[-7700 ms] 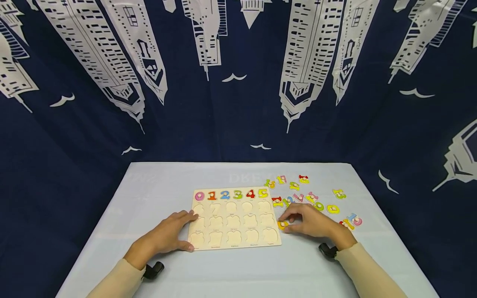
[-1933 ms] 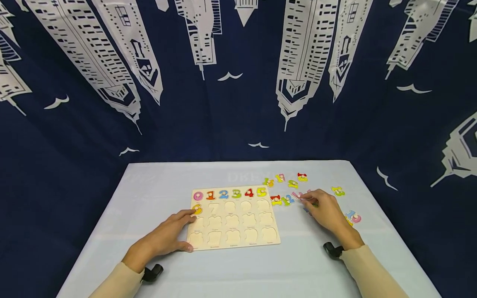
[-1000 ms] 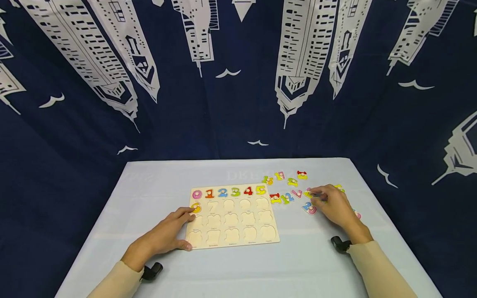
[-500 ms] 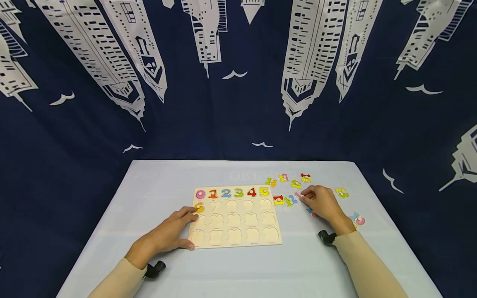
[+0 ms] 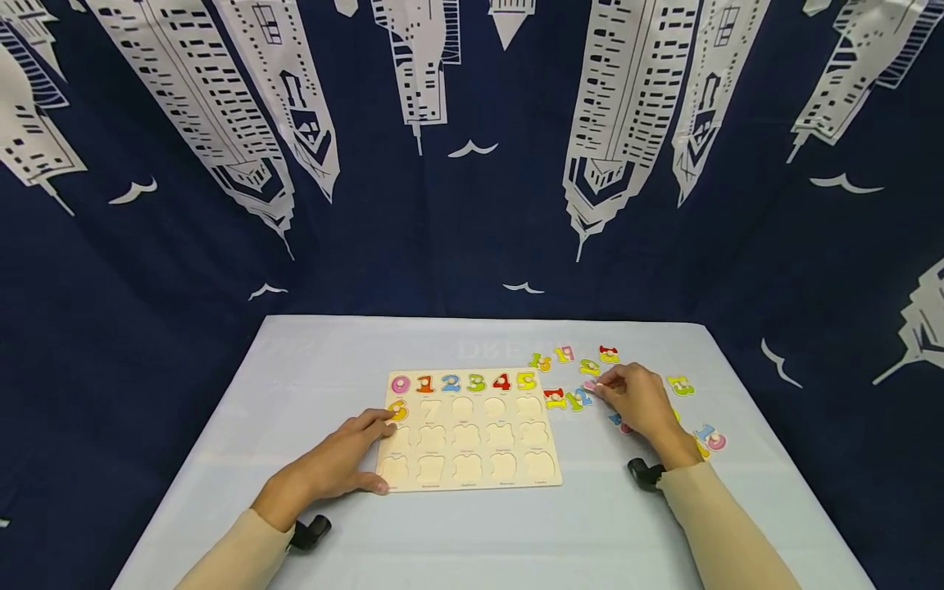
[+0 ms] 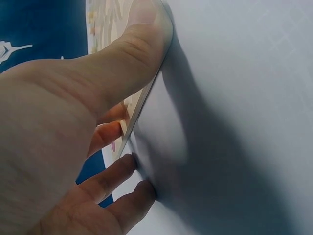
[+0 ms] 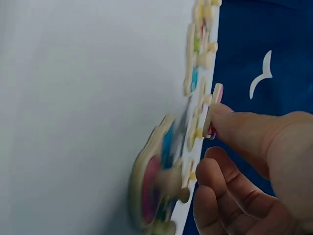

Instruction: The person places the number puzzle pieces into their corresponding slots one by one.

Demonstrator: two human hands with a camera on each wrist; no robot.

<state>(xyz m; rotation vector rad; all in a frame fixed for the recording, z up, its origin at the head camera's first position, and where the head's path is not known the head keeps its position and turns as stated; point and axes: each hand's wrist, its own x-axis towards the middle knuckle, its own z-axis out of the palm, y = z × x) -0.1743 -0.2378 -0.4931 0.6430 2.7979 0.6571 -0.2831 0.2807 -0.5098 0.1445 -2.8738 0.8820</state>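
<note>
One board on the counter bears seven number pieces. The left hand, fingers extended, rests on its left edge; the right hand pinches one pink piece right of the board, near several partly hidden loose pieces.

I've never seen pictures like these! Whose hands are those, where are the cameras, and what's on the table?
There's no robot, just a person working bare-handed. The wide picture comes from a camera on the person's head. The two close-ups come from small black wrist cameras, one per arm.

On the white table lies a flat, pale wooden puzzle board with colourful numbers 0 to 6 in place. Loose, knobbed, brightly coloured number pieces lie mostly to its right.

The left hand rests on the board's left edge. The right hand pinches a small pink piece.
</note>
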